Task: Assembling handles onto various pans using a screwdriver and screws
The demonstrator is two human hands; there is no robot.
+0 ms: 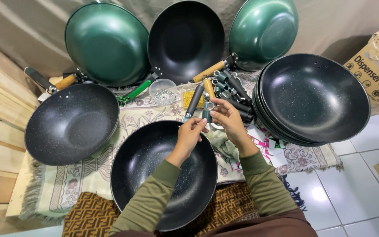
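Nearest the camera, a black wok (154,175) is lying without a handle on a brown patterned cloth (93,217) across the person's lap. Above its far rim, the left hand (191,131) is pinching a small metal part, too small to identify, and the right hand (224,118) is pinching a dark handle (206,115) by its ring end; both are meeting just over the rim. Judging from this, the handle is not yet sitting on this wok. To the left, one speckled wok (71,123) is already wearing a handle. To the right, a stack of black woks (312,98) is waiting bare; how many it holds I cannot tell. Beyond the hands, a heap of loose handles (229,87) is lying beside a clear bowl of screws (162,90). Farthest, three woks are leaning on the wall: two green (106,41), one black (185,39).
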